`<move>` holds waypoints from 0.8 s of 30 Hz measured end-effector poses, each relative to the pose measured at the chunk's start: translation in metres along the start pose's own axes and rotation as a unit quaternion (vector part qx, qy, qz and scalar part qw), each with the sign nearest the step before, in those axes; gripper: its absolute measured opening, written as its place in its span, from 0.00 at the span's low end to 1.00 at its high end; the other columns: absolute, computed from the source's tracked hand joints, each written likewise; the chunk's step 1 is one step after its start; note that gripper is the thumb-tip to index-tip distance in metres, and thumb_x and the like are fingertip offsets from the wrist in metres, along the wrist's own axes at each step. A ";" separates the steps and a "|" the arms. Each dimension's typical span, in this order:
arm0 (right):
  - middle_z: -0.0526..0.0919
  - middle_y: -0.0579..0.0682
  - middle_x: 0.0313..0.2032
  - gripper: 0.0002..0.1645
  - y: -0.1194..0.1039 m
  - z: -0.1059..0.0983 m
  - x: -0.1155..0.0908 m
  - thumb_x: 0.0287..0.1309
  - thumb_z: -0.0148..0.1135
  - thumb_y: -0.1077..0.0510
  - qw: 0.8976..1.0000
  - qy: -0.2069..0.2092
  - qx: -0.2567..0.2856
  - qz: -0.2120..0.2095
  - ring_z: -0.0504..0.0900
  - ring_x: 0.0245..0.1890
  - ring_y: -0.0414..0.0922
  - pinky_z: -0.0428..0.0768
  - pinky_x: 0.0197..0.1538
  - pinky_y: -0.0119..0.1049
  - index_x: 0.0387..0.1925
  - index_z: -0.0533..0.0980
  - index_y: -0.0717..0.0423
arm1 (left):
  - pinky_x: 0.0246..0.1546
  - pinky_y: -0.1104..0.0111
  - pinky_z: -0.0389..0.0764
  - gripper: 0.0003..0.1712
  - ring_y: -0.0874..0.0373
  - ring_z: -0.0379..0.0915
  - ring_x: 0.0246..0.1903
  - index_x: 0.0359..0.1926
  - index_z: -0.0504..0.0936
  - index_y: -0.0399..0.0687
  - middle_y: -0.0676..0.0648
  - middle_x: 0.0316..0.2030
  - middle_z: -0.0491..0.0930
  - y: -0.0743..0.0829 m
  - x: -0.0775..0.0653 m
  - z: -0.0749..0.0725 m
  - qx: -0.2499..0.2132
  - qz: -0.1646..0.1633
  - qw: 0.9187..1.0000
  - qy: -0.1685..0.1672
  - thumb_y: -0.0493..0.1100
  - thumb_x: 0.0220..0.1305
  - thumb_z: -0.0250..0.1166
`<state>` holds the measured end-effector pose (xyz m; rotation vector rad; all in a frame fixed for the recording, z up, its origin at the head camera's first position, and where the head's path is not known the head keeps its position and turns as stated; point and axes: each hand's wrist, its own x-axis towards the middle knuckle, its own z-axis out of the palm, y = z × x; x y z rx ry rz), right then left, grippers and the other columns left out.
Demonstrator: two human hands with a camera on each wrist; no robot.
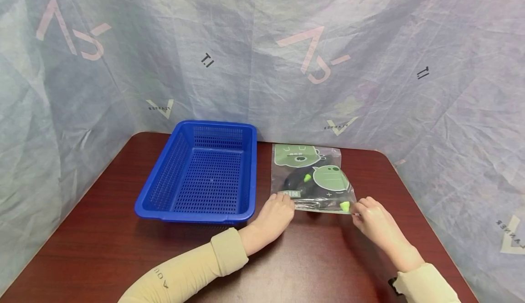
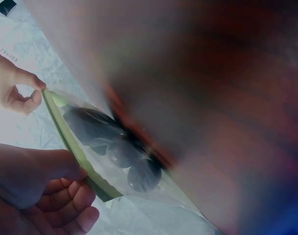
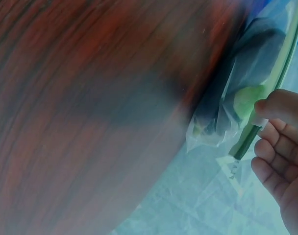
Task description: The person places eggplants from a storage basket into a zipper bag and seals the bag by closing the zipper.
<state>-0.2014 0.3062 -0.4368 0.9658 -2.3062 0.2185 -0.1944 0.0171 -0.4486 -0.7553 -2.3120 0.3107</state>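
Observation:
A clear zip bag (image 1: 305, 175) with green cartoon prints lies at the back of the table, right of centre. Inside it are dark purple eggplants (image 2: 92, 128) with bright green stem ends (image 1: 345, 206), partly covered by the prints. My left hand (image 1: 272, 214) pinches the left end of the bag's near edge between thumb and fingers. At the right end of that edge my right hand (image 1: 375, 221) pinches the green zip strip (image 3: 246, 142), where a small whitish slider (image 3: 259, 121) shows beneath the thumb. The strip stretches fairly straight between both hands.
A blue plastic basket (image 1: 250, 175) with slotted walls stands left of the bag, close to my left forearm, and its floor is bare. The dark red wooden table (image 1: 311, 257) ends at a pale printed cloth (image 1: 262, 66) hanging behind and along the sides.

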 end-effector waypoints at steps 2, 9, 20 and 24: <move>0.71 0.46 0.20 0.08 0.002 -0.001 -0.002 0.33 0.63 0.70 1.000 0.004 -0.003 0.003 0.68 0.23 0.44 0.69 0.26 0.37 0.19 0.74 0.58 | 0.27 0.70 0.66 0.11 0.60 0.70 0.28 0.27 0.78 0.53 0.53 0.25 0.74 0.000 -0.001 0.001 0.000 0.000 1.000 0.004 0.38 0.59 0.50; 0.74 0.45 0.20 0.14 0.008 -0.003 -0.009 0.23 0.67 0.74 1.000 0.006 -0.010 0.023 0.70 0.23 0.43 0.71 0.26 0.37 0.19 0.76 0.58 | 0.28 0.70 0.66 0.11 0.60 0.70 0.28 0.26 0.78 0.53 0.53 0.25 0.74 0.000 -0.002 0.001 0.000 0.003 1.000 0.002 0.38 0.58 0.50; 0.69 0.42 0.18 0.17 0.011 -0.005 -0.008 0.21 0.72 0.67 0.998 -0.046 -0.027 0.019 0.66 0.21 0.41 0.67 0.24 0.35 0.17 0.72 0.53 | 0.26 0.71 0.66 0.07 0.60 0.71 0.29 0.26 0.80 0.54 0.53 0.25 0.76 0.002 -0.002 -0.002 -0.023 0.023 0.999 -0.032 0.40 0.56 0.56; 0.68 0.42 0.18 0.18 0.007 -0.011 0.005 0.25 0.76 0.57 0.996 -0.071 -0.031 0.046 0.66 0.21 0.41 0.67 0.24 0.36 0.17 0.72 0.53 | 0.29 0.70 0.72 0.01 0.59 0.72 0.31 0.28 0.81 0.53 0.53 0.27 0.77 -0.002 -0.002 -0.013 -0.075 0.035 0.995 -0.057 0.41 0.52 0.64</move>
